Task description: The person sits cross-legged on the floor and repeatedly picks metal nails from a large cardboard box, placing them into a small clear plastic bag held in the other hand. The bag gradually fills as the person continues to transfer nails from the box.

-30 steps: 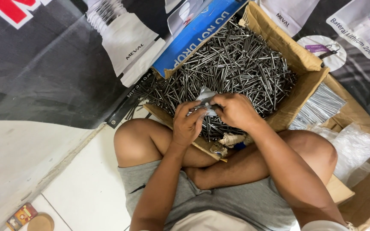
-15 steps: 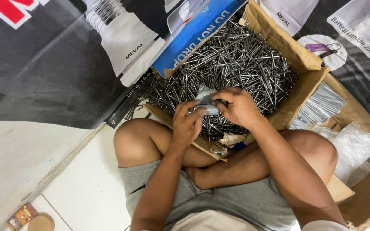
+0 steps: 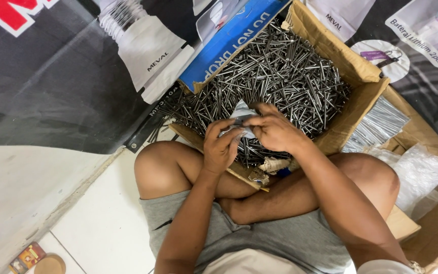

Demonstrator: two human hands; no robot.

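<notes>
My left hand and my right hand meet over the near edge of an open cardboard box full of loose steel nails. Both hands pinch a small clear plastic bag between them, its top sticking up above the fingers. A bundle of nails appears to be inside the bag, mostly hidden by my fingers. I sit cross-legged on the floor with my knees under the box.
A second cardboard box at the right holds packed nails in clear bags and crumpled plastic. A dark printed banner covers the floor beyond. A small round lid and a packet lie at bottom left on white tile.
My hands have stayed together over the nails, with small finger movements working the plastic bag; the bag's top has shifted slightly.
</notes>
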